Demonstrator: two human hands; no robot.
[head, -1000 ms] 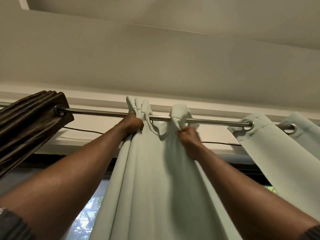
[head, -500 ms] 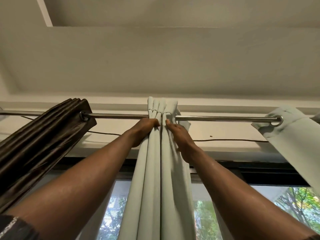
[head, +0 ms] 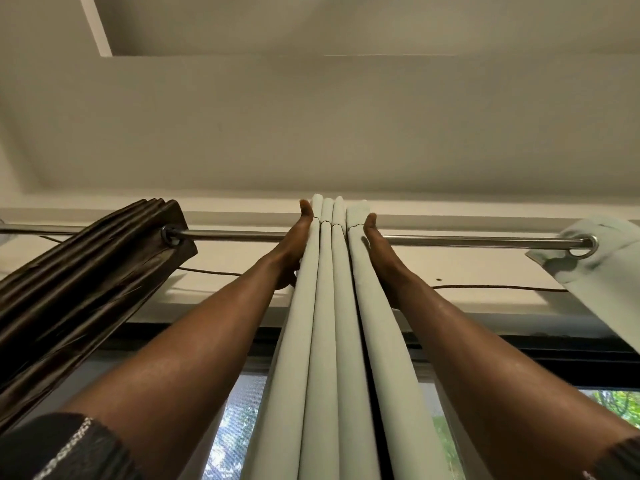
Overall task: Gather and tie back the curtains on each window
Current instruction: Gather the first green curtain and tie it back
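**Pressing a gathered bundle from both sides**

A pale green fabric curtain [head: 332,306] hangs from a silver metal rod [head: 235,234], bunched into four vertical folds. The left hand [head: 292,244] and right hand [head: 379,247] press flat against its opposite sides, fingers straight and together, gripping nothing. A dark brown pleated curtain [head: 86,271] hangs bunched to the left. To do this well, press evenly so the folds stack neatly. The rightmost fold looks looser and may spring out.

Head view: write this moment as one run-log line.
left hand: pressing pale curtain | right hand: pressing opposite side | state: bunched | tie: none visible
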